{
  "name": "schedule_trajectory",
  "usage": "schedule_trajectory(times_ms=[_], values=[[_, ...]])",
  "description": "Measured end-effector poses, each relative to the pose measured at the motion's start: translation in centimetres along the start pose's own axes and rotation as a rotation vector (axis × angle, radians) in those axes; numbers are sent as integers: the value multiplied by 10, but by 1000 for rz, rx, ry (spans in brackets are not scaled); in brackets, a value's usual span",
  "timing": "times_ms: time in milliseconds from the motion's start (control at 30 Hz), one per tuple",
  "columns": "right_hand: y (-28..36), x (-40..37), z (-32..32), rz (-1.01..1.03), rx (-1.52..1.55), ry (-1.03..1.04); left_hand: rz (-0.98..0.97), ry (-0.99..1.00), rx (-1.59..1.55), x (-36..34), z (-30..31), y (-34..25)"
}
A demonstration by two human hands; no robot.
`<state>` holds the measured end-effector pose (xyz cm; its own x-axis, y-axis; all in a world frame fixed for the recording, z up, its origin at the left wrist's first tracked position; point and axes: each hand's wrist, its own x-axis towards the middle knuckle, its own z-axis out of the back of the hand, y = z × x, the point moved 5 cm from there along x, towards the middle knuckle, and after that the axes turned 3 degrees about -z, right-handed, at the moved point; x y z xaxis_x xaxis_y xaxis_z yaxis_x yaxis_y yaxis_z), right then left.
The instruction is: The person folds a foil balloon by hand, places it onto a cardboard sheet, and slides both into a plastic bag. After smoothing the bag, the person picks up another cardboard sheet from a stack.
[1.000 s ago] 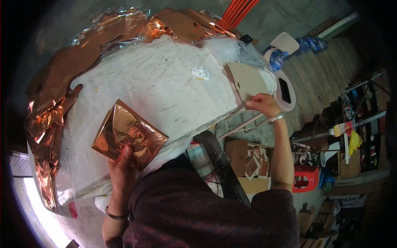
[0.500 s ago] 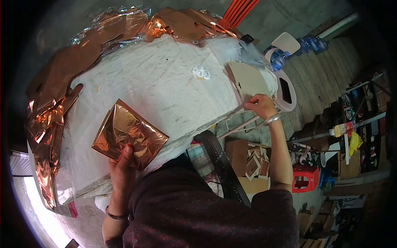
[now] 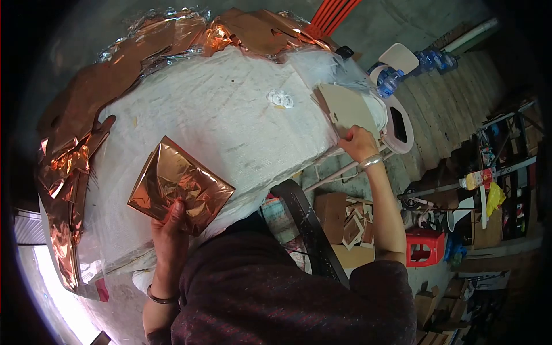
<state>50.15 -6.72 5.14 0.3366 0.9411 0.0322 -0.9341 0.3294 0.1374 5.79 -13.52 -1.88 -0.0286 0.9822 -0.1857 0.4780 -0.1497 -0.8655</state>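
A square, folded sheet of shiny copper-coloured foil (image 3: 172,172) is pinched in my left hand (image 3: 171,227), thumb on top, over the near left of the white-covered table (image 3: 230,109). At the table's right end lies a stack of beige cardboard sheets (image 3: 348,106). My right hand (image 3: 360,145) has its fingers curled on the stack's near edge, with the thumb pressed against it. How many sheets it grips is hidden. A small group of clear round stickers or discs (image 3: 280,99) rests on the table left of the cardboard.
More copper foil (image 3: 109,77) runs along the table's far and left edges. Right of the cardboard, a white stool (image 3: 402,141) carries a dark phone (image 3: 397,125). A plastic bottle (image 3: 389,85) stands beyond it. A box of frames (image 3: 356,224) and a red stool (image 3: 425,248) are at lower right.
My right hand has shifted slightly up and left on the cardboard's near edge, and the top sheet has moved a little. My left hand and the foil stay nearly still.
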Motion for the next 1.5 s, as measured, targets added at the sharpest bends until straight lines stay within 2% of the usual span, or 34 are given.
schedule_trajectory(times_ms=[67, 167, 267, 333, 567, 633, 667, 733, 800, 867, 900, 933, 1000, 1067, 1133, 1167, 1233, 1267, 1333, 1367, 1400, 1467, 1500], values=[[-4, 2, 0, 1, -18, -3, -10, -37, 1, 0, 4, -1], [-7, 3, 5, 11, 22, -60, -20, 35, 4, 1, 7, 3], [-1, -7, 9, 91, 2, -163, 1, 24, 1, 1, 5, 3], [10, -19, 18, 151, 44, -340, 4, 24, -4, 1, 6, 4], [5, -29, 38, 142, 226, -543, 16, 22, 27, 0, 5, 2], [11, -43, 49, 282, 328, -769, 26, -39, 11, -4, -5, -7], [5, -39, 43, 285, 331, -767, 24, -43, 11, -3, -5, -6], [-6, -25, 0, 446, -279, -253, 17, -28, -34, -2, -5, -4], [-8, -24, 20, 494, -328, -334, 16, -12, 1, 0, -3, -4], [1, -34, 68, 326, -237, -537, 25, -3, 47, -1, 1, -2], [0, -37, 71, 257, 57, -686, 6, 5, 40, 0, 1, 0], [-2, -37, 54, 253, 57, -688, -16, 16, 31, 1, 1, 0], [12, -33, -5, 508, -438, -307, 1, 46, 33, 0, 4, -1], [11, -35, 16, 508, -356, -347, 3, 40, 10, 0, 0, -1], [31, -49, 34, 331, -309, -320, 41, -17, 21, -4, -6, -6], [36, -54, 24, 327, -306, -323, 38, -13, 24, -3, -6, -6], [55, -72, 6, 688, -71, -369, 42, -6, 35, -3, -5, -1], [58, -74, 5, 689, -71, -371, 40, -5, 35, -3, -7, -2], [53, -70, 3, 471, 211, -312, 59, 7, -73, -6, -11, -4], [32, -63, 3, 266, 340, -390, 58, 10, -72, -7, -6, -3], [9, -55, -5, 264, 338, -397, 73, 40, -103, -6, 1, 0], [-56, -36, -30, -45, 665, -444, 87, 71, -143, -5, 3, 6], [-61, -37, -45, -209, 1094, -308, 105, 71, -153, -5, 3, 9]])
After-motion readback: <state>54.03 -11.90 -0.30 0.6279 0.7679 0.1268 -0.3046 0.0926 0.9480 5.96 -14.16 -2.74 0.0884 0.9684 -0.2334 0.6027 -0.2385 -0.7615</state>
